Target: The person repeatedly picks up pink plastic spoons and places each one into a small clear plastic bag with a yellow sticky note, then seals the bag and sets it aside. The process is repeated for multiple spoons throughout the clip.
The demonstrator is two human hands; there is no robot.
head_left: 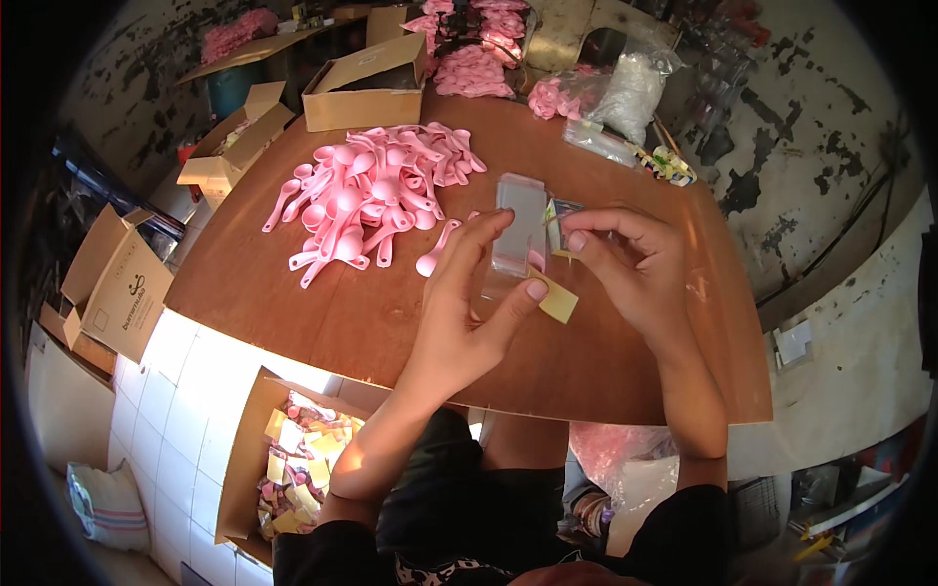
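Note:
My left hand [459,303] is held over the table with thumb and index finger spread apart. Its thumb tip overlaps a small yellow card [557,301]; whether they touch I cannot tell. A bit of pink shows beside that card. To the right, my right hand [635,259] pinches thumb and index finger at a small printed card [555,220]. Between the hands lie clear plastic sleeves [519,220]. Left of them a single pink scoop [437,250] is partly hidden by my left hand. A big heap of pink measuring scoops [366,195] covers the table beyond it.
The brown table [322,337] has a rounded far edge. An open carton [366,83], bagged pink scoops [474,70] and a bag of white material [633,93] stand at the back. Below left, a box [239,469] holds packed pieces. Further cartons [122,293] stand at left.

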